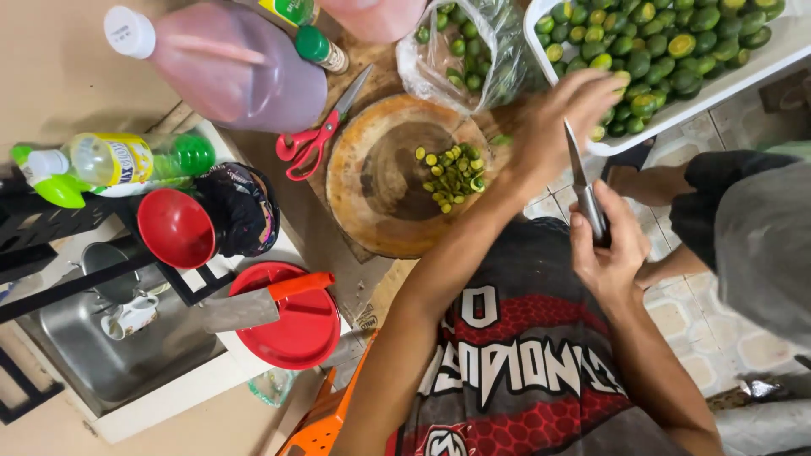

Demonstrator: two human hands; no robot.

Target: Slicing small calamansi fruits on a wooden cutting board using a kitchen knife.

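White tray (760, 72) holds green limes (667, 42).

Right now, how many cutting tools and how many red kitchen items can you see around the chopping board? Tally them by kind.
Knife, in the right hand: 1
Scissors, red handles: 1
Cleaver, orange handle: 1
Red funnel: 1
Red plate: 1
Total: 5
The left hand holds no tool; it reaches toward the white tray of small green citrus.

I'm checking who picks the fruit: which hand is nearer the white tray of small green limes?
Left. The left hand reaches onto the white tray of small green limes at its near edge; the right hand holds a steel knife below, apart from it.
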